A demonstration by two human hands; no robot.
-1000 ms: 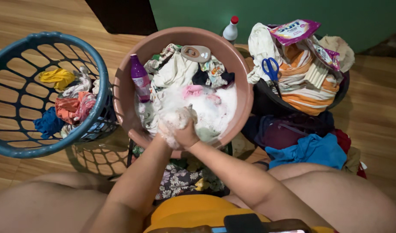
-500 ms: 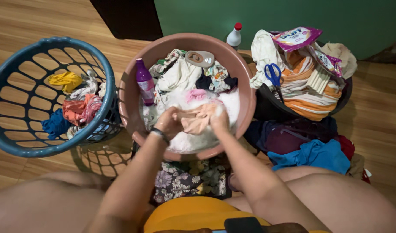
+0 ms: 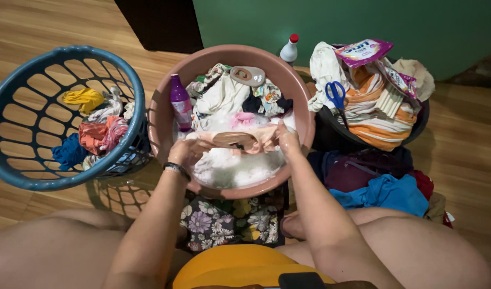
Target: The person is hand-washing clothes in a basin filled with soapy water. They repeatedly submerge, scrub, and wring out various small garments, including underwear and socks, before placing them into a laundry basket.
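A peach garment is held stretched between left hand and right hand, both clamped on it, over the suds of the pink basin; rubbing or wringing is judged next.

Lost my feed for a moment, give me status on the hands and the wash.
Left hand and right hand both grip a peach cloth, stretched between them. Over suds in the pink round basin. Purple bottle stands left, clear of hands.
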